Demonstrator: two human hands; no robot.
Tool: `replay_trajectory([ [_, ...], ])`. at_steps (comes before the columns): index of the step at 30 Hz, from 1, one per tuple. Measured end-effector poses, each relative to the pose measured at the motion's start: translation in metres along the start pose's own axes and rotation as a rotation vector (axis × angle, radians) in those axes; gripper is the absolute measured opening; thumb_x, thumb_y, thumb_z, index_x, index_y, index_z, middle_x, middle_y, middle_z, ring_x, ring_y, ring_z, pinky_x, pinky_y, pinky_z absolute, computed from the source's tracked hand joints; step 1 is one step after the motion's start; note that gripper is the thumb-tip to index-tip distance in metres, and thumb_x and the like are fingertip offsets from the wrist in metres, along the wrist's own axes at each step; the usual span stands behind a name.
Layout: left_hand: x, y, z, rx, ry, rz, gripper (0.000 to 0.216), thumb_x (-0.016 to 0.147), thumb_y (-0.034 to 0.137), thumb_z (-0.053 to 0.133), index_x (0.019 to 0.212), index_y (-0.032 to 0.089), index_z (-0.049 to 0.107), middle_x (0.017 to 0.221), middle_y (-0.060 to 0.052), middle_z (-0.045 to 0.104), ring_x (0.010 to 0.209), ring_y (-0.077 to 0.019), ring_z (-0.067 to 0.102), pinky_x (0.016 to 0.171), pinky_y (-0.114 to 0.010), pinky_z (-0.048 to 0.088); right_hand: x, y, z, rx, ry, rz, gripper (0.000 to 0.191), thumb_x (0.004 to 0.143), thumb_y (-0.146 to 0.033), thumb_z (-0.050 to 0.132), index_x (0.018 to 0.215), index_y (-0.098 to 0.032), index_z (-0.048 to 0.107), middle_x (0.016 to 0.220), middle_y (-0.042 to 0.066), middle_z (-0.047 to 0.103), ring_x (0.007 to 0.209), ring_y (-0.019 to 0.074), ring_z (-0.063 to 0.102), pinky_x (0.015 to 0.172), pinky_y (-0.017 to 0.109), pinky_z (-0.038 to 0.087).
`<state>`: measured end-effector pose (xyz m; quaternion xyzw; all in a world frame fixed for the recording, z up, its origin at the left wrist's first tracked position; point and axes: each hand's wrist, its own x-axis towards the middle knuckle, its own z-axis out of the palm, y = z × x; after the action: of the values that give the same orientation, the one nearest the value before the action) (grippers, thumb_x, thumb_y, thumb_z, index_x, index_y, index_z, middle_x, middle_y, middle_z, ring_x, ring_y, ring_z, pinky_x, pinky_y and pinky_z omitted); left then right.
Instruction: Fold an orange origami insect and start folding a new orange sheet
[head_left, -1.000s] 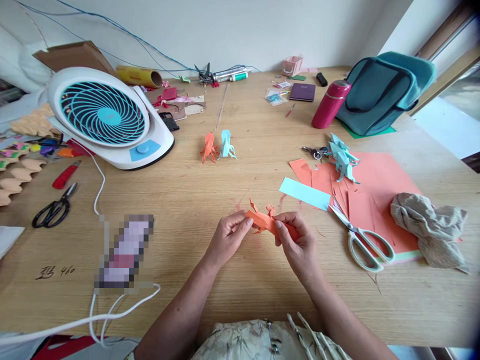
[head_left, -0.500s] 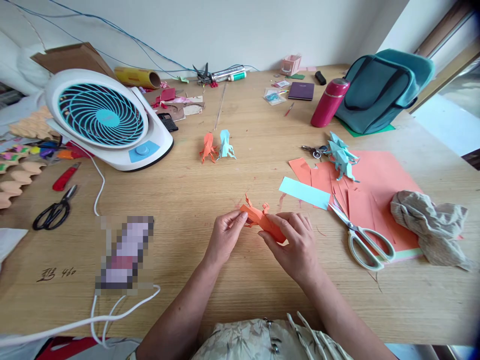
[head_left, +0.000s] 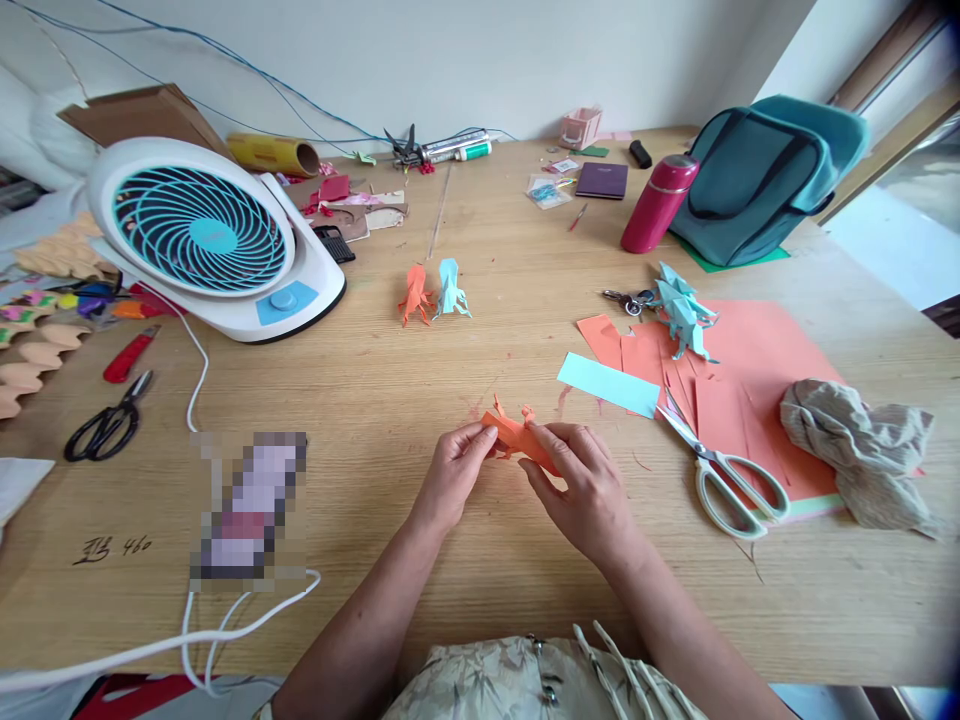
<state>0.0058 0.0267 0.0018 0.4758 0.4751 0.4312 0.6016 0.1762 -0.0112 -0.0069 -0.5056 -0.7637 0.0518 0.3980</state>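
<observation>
Between my hands is an orange folded-paper figure (head_left: 513,432) with thin legs sticking out. My left hand (head_left: 454,470) pinches its left end between thumb and finger. My right hand (head_left: 581,485) closes on the other end from above, its fingers covering part of the paper. Farther back on the table stand an orange paper figure (head_left: 415,294) and a light-blue paper figure (head_left: 451,289), side by side. More light-blue paper figures (head_left: 686,318) lie at the right. A light-blue paper strip (head_left: 609,385) rests just beyond my right hand, near the white-handled scissors (head_left: 705,462).
Orange paper sheets (head_left: 795,350) and a crumpled grey cloth (head_left: 855,445) lie at right. Behind them stand a red bottle (head_left: 660,205) and a teal bag (head_left: 750,185). At left are a white fan (head_left: 315,285), black scissors (head_left: 109,425), a red cutter (head_left: 131,355) and white cables (head_left: 247,632).
The orange figure has turned slightly in my hands, and less of its right end shows below my right fingers. Both hands keep nearly the same place.
</observation>
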Motion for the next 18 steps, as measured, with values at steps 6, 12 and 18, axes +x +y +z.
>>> replay_trajectory([
  [6,0.0006,-0.0010,0.0000,-0.054,0.013,-0.043,0.032,0.085,0.045,0.066,0.079,0.015,0.074,0.076,-0.004,0.070,0.074,-0.0157,0.062,0.076,-0.029,0.051,0.0003,-0.0020,-0.0015,0.102,-0.011,0.050,0.039,0.094,-0.018,0.062,0.132,-0.025,0.055,0.109,0.011,0.066,0.095,0.0242,0.064,0.080,0.040,0.054],
  [12,-0.0002,-0.0011,0.0013,-0.057,0.008,-0.017,0.031,0.086,0.043,0.066,0.081,0.015,0.076,0.081,-0.005,0.073,0.079,-0.0173,0.064,0.081,-0.030,0.050,-0.0003,-0.0045,-0.0008,0.179,-0.023,0.129,0.035,0.093,-0.021,0.063,0.128,-0.024,0.059,0.108,0.010,0.065,0.094,0.0223,0.064,0.080,0.038,0.055],
  [18,-0.0026,-0.0014,0.0027,-0.136,-0.013,-0.094,0.034,0.082,0.048,0.070,0.083,0.015,0.078,0.078,-0.005,0.074,0.077,-0.0168,0.063,0.077,-0.028,0.049,0.0020,-0.0049,-0.0022,0.229,-0.041,0.205,0.033,0.092,-0.023,0.063,0.125,-0.026,0.062,0.106,0.008,0.066,0.092,0.0219,0.065,0.079,0.037,0.055],
])
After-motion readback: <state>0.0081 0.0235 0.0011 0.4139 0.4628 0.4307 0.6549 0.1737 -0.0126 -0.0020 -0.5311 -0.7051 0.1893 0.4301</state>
